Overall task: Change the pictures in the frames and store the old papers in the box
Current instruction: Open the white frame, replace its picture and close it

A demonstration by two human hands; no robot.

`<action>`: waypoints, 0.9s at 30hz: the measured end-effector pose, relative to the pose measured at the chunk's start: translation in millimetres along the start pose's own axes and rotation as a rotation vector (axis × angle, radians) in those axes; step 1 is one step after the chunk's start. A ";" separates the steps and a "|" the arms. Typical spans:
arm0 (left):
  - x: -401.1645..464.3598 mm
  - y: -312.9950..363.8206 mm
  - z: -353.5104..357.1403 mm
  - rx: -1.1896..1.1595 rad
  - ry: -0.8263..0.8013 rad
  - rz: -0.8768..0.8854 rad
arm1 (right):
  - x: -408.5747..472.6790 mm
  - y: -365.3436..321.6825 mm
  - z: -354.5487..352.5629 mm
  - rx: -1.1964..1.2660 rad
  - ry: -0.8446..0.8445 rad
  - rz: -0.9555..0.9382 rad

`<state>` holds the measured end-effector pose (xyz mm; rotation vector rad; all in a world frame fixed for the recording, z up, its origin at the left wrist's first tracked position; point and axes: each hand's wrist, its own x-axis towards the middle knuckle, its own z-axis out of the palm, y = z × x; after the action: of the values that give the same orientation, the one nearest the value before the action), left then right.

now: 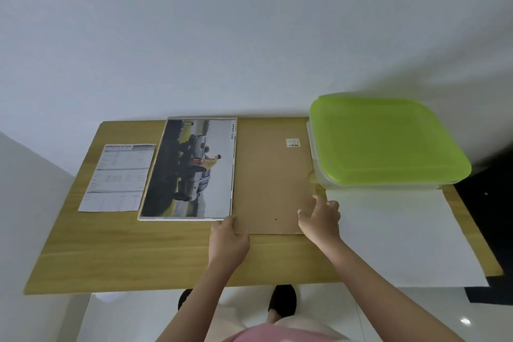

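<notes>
A brown backing board (273,175) lies flat in the middle of the wooden table (138,253). My left hand (227,239) grips its near left corner. My right hand (322,216) rests on its near right corner with fingers curled over the edge. To the left, a white frame (186,169) lies flat and shows a picture of a grey pickup truck. A printed specification sheet (119,178) lies further left. At the right stands a clear plastic box with a green lid (385,141), closed. A blank white sheet (402,236) lies in front of the box.
The table stands against a white wall. The white sheet overhangs the table's near right corner. A dark object (494,203) sits beyond the right edge. My feet in dark slippers (281,300) show below the front edge.
</notes>
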<state>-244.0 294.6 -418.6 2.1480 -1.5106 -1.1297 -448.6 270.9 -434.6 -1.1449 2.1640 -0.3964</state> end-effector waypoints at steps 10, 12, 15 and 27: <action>3.7 4.6 -6.1 -0.252 0.046 -0.048 | 5.7 8.8 -11.5 0.328 0.141 -0.075; 1.5 5.9 -10.0 -0.273 0.056 -0.029 | 3.2 6.9 -9.9 0.350 0.158 -0.093; -1.7 6.7 -18.1 -0.297 0.095 -0.016 | -2.4 4.7 -4.5 0.389 0.176 -0.133; 14.6 -28.8 -87.2 -0.275 0.119 0.045 | -27.4 -60.2 37.4 0.436 0.213 -0.160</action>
<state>-159.0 276.1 -385.7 1.9500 -1.2651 -1.1018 -374.9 260.1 -419.3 -1.0612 2.0224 -1.0465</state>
